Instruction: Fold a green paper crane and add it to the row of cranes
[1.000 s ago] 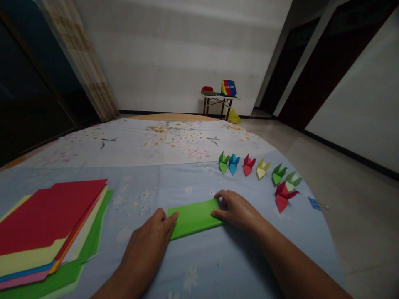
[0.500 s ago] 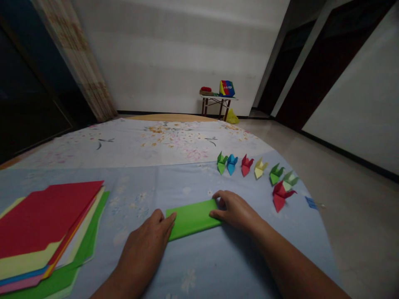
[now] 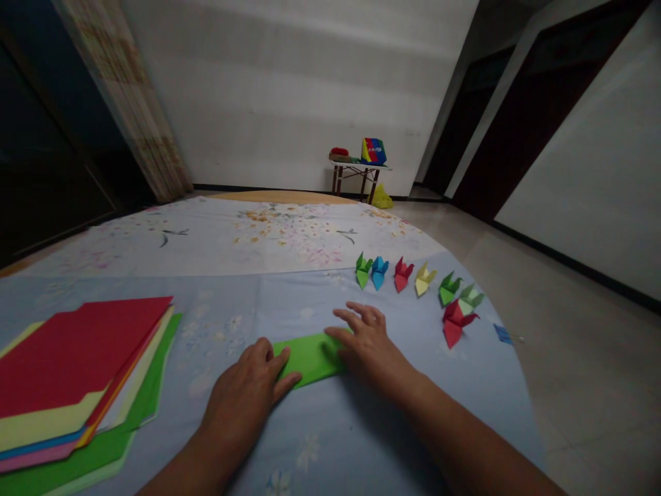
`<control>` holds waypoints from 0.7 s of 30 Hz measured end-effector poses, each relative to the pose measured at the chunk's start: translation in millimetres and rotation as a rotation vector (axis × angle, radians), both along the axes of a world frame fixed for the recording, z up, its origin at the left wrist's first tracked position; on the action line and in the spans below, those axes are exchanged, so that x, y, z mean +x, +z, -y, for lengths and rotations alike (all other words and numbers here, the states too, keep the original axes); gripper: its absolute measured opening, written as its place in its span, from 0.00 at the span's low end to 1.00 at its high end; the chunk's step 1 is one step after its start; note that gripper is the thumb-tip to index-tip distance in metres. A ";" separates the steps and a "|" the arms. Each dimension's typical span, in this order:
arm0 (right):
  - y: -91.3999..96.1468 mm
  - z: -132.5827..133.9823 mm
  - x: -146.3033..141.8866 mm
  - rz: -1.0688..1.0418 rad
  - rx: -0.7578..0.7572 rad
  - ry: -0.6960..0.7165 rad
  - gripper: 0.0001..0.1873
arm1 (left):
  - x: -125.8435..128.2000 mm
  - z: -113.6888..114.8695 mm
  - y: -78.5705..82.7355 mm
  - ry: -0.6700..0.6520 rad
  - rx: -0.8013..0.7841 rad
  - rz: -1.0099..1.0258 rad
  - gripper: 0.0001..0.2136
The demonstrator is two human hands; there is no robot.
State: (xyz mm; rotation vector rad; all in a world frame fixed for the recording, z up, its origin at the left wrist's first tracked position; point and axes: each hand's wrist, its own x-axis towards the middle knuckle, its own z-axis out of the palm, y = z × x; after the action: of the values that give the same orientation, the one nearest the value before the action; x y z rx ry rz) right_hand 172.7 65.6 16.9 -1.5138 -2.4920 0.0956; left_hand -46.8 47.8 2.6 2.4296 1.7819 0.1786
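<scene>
A bright green folded sheet of paper [image 3: 310, 358] lies as a narrow strip on the tablecloth in front of me. My left hand [image 3: 250, 386] grips its left end, with the thumb and a finger on top and the other fingers curled. Over the right end is my right hand [image 3: 369, 344], its fingers spread apart and holding nothing; it hides that end of the strip. Whether its thumb touches the paper is hard to tell.
A stack of coloured paper [image 3: 77, 358] lies at the left. Several folded paper cranes, among them a red crane [image 3: 454, 324] and a blue crane [image 3: 379, 272], stand along the right. A small blue item [image 3: 502, 334] sits near the table's right edge.
My right hand has let go of the strip's right end, opened its fingers and shifted left over the paper. My left thumb has moved out along the strip's near side.
</scene>
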 end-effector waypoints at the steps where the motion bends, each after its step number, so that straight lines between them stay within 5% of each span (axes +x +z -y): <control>1: 2.4 5.0 -5.8 0.013 -0.008 0.063 0.17 | 0.6 0.3 0.4 0.001 0.004 -0.005 0.14; 5: 8.3 29.3 -27.6 0.059 -0.085 0.265 0.18 | 2.6 1.6 3.1 -0.003 0.000 -0.018 0.13; 8: 5.8 43.7 -34.1 0.067 -0.127 0.316 0.28 | 3.1 2.9 3.9 -0.019 0.006 -0.028 0.13; 12: 1.9 49.9 -27.8 0.052 -0.185 0.318 0.39 | 2.4 3.6 2.0 -0.032 0.035 -0.039 0.14; 21: 0.3 48.0 10.7 0.116 -0.250 0.214 0.37 | -1.4 2.0 0.5 -0.019 0.006 -0.014 0.16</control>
State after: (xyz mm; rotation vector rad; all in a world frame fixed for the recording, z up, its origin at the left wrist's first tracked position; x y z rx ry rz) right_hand 183.4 17.6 17.2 -1.3666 -2.8175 0.3776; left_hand -48.2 45.8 3.0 2.4572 1.7653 0.1655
